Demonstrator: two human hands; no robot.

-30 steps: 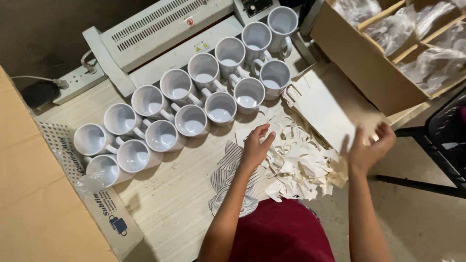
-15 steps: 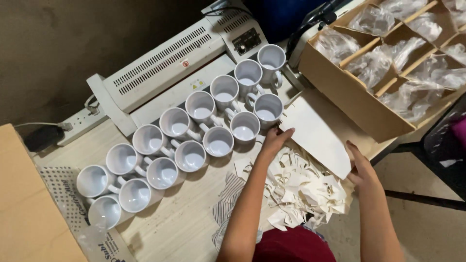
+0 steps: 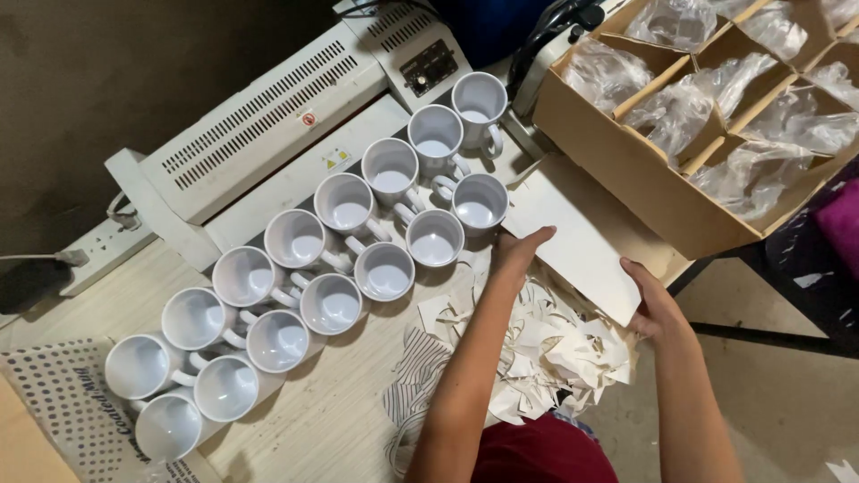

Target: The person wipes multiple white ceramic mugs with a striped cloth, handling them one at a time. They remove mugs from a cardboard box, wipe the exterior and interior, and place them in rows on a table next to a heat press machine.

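Holding a white sheet (image 3: pixel 582 246) at centre right, the left hand (image 3: pixel 519 255) and right hand (image 3: pixel 651 309) now grip its edges; earlier they hovered over the paper scraps (image 3: pixel 546 349).

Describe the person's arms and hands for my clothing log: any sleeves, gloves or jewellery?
Both forearms are bare; no sleeves reach them. The left hand and right hand wear no gloves, and no rings, watch or bracelets show. A dark red garment covers the body.

Mugs (image 3: pixel 358 241) left of card sheet (image 3: pixel 577 243), above scraps (image 3: pixel 546 349)
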